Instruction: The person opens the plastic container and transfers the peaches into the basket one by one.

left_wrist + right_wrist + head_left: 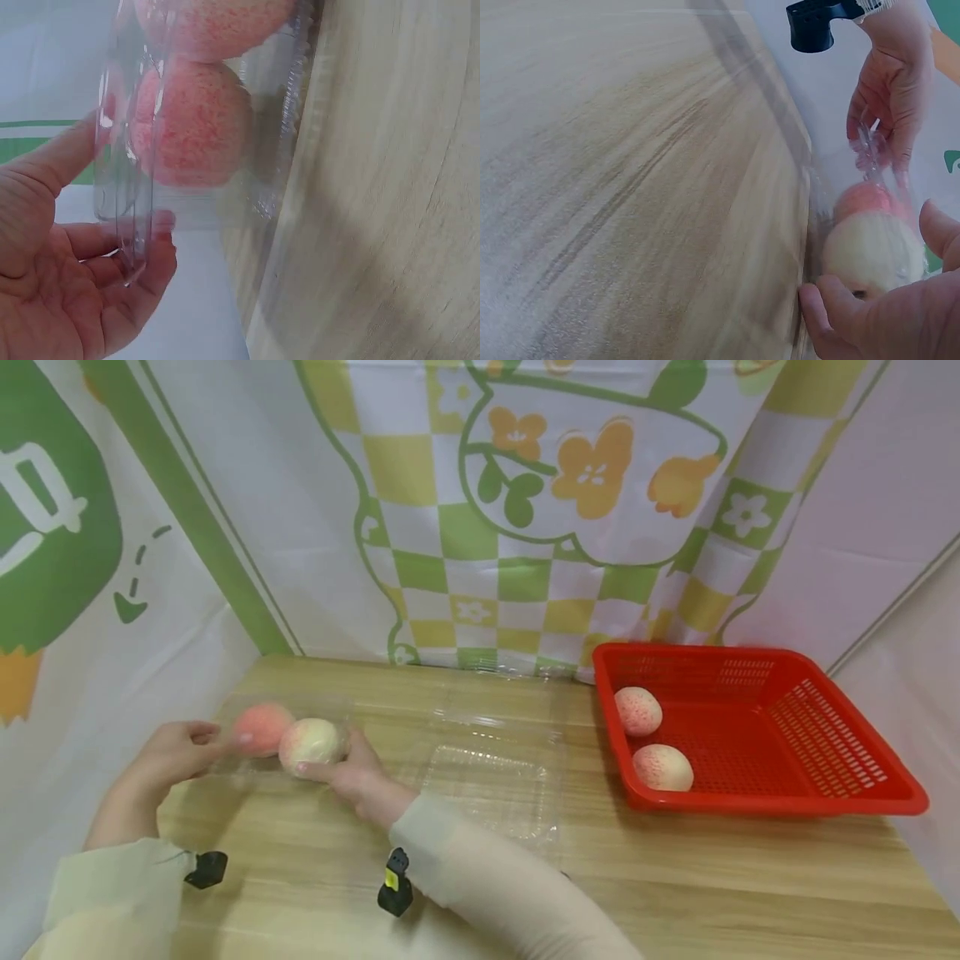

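Note:
Two peaches sit side by side inside a clear plastic clamshell box point(112, 180), its lid over them. The pink peach point(262, 729) is at the left end and the pale, pink-speckled peach point(311, 746) at the right. My left hand point(168, 752) grips the box's left end by the rim, thumb against the lid side in the left wrist view. Around the right end, beside the pale peach, my right hand point(363, 781) holds the box between thumb and fingers. In the left wrist view the box stands close over the wooden table point(382, 210).
A second clear plastic box point(487, 785) lies open on the table to the right of my hands. Farther right stands a red perforated basket point(795, 802), with two speckled peaches point(663, 768) along its left side. Printed curtains point(420, 468) hang behind the table.

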`<move>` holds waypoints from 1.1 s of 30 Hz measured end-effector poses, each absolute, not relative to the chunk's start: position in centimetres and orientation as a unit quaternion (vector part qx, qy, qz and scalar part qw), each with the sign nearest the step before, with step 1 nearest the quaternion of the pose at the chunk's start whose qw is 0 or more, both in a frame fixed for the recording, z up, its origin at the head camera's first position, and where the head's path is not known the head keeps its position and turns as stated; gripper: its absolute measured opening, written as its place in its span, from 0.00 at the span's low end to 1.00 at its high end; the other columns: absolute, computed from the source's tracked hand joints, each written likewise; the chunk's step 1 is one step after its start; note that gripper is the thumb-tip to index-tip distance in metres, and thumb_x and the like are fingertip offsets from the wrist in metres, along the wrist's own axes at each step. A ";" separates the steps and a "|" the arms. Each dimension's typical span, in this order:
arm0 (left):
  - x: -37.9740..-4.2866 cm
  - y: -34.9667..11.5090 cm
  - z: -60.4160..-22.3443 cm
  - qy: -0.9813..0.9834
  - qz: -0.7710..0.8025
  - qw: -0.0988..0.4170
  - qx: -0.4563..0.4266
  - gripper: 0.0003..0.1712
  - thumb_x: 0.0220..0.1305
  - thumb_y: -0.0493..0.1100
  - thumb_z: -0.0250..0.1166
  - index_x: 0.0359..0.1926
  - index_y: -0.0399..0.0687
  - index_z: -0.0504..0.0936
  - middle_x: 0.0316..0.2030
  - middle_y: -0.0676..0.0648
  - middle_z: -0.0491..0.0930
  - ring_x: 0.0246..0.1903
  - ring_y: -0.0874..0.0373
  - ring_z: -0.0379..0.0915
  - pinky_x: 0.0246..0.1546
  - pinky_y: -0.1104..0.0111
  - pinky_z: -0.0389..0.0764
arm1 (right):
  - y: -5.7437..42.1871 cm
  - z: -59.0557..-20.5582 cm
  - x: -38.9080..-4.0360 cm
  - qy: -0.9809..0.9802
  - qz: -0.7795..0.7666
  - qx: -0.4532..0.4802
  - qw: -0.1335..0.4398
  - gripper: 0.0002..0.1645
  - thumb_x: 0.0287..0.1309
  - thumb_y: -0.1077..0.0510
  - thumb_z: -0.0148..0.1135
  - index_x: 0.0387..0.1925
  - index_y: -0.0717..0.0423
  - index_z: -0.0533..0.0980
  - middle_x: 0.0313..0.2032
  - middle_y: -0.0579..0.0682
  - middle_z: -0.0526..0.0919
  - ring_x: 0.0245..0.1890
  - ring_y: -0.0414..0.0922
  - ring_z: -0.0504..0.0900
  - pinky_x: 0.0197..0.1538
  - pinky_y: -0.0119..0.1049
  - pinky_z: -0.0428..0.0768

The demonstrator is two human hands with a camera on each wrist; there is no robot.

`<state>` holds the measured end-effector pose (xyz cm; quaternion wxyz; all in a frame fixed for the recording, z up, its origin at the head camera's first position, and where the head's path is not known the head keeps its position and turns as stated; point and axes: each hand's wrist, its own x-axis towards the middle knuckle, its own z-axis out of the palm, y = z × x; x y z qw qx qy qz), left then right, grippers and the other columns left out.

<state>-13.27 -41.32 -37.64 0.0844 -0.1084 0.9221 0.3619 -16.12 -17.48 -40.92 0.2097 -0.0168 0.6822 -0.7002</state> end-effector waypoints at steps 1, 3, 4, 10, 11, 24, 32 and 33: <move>-13.3 -41.2 -37.6 0.924 0.358 0.084 -0.108 0.47 0.73 0.55 0.55 0.67 0.13 0.53 0.63 0.14 0.58 0.38 0.65 0.76 0.35 0.75 0.81 | -17.4 -40.9 -16.1 0.690 -0.695 -0.018 0.202 0.44 0.48 0.67 0.75 0.66 0.53 0.67 0.56 0.52 0.79 0.57 0.49 0.77 0.65 0.46 0.75; -13.3 -40.8 -37.5 0.925 0.356 0.082 -0.106 0.50 0.72 0.59 0.56 0.68 0.14 0.53 0.63 0.15 0.60 0.43 0.53 0.79 0.38 0.72 0.81 | -17.1 -40.6 -16.1 0.700 -0.688 -0.015 0.192 0.50 0.47 0.66 0.76 0.71 0.52 0.62 0.62 0.55 0.75 0.63 0.53 0.74 0.69 0.49 0.72; -13.3 -40.6 -37.4 0.924 0.358 0.081 -0.106 0.52 0.71 0.61 0.57 0.68 0.15 0.52 0.63 0.16 0.60 0.45 0.48 0.79 0.39 0.71 0.81 | -17.0 -40.5 -16.2 0.703 -0.686 -0.013 0.187 0.53 0.48 0.65 0.76 0.73 0.51 0.59 0.65 0.56 0.73 0.65 0.54 0.72 0.70 0.50 0.70; -12.9 -39.4 -36.5 0.923 0.366 0.063 -0.099 0.54 0.69 0.62 0.59 0.72 0.21 0.49 0.63 0.22 0.64 0.43 0.55 0.77 0.37 0.72 0.79 | -15.9 -39.6 -16.4 0.695 -0.700 -0.021 0.165 0.56 0.48 0.68 0.74 0.75 0.49 0.56 0.69 0.58 0.67 0.69 0.57 0.68 0.70 0.51 0.71; -12.8 -39.2 -36.3 0.924 0.366 0.059 -0.097 0.53 0.69 0.62 0.59 0.72 0.22 0.49 0.63 0.23 0.64 0.44 0.53 0.77 0.39 0.70 0.79 | -15.7 -39.4 -16.4 0.693 -0.702 -0.022 0.161 0.56 0.48 0.69 0.74 0.75 0.49 0.56 0.69 0.58 0.68 0.69 0.57 0.68 0.70 0.51 0.71; -12.0 -36.1 -33.8 0.907 0.412 0.038 -0.084 0.53 0.69 0.61 0.60 0.75 0.30 0.46 0.69 0.25 0.55 0.62 0.31 0.60 0.53 0.45 0.73 | -11.5 -37.3 -17.0 0.706 -0.688 -0.041 0.163 0.57 0.47 0.63 0.76 0.76 0.42 0.56 0.66 0.60 0.70 0.63 0.58 0.73 0.63 0.53 0.77; -11.8 -32.9 -33.1 0.881 0.470 0.040 -0.035 0.47 0.69 0.52 0.63 0.75 0.33 0.49 0.59 0.41 0.63 0.44 0.75 0.71 0.40 0.78 0.77 | -5.9 -36.0 -16.5 0.677 -0.710 -0.066 0.182 0.56 0.50 0.62 0.74 0.75 0.36 0.56 0.66 0.62 0.65 0.59 0.57 0.74 0.60 0.51 0.79; -11.7 -32.5 -33.1 0.876 0.479 0.043 -0.027 0.46 0.69 0.51 0.63 0.75 0.34 0.50 0.59 0.41 0.63 0.44 0.77 0.71 0.41 0.78 0.77 | -5.1 -36.0 -16.4 0.672 -0.714 -0.066 0.186 0.55 0.51 0.63 0.73 0.75 0.37 0.55 0.67 0.64 0.63 0.59 0.57 0.75 0.60 0.51 0.79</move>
